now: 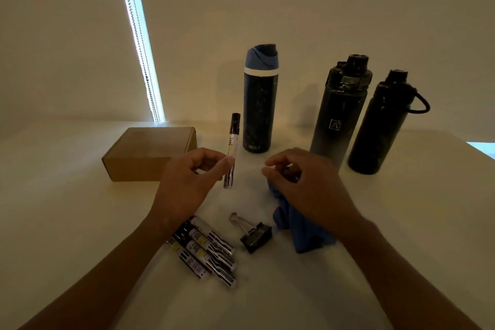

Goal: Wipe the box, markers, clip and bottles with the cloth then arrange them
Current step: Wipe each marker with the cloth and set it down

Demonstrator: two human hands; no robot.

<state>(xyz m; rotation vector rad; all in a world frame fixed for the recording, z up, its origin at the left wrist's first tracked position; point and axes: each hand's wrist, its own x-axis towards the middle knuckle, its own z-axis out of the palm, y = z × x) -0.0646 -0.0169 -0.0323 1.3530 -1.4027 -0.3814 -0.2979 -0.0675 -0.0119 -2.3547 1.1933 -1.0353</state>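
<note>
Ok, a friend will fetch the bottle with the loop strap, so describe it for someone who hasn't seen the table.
Three dark bottles stand at the back of the white table. The one wanted is the black bottle farthest right, beside the grey bottle. Only it has a loop strap sticking out at its cap.

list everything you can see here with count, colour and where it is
box: 1, brown cardboard, closed, far left on the table
bottles: 3, upright at the back; blue-lidded bottle, grey-black bottle, black loop-handled bottle rightmost
held marker: 1, black cap, upright, off the table
loose markers: about 4, black and white, lying together near left
binder clip: 1, black, silver handles, near centre
cloth: 1, blue, bunched right of the clip
table: 1, white
window strip: 1, bright, beaded cord, back left
left hand: pinches the held marker
right hand: grips the cloth
</note>
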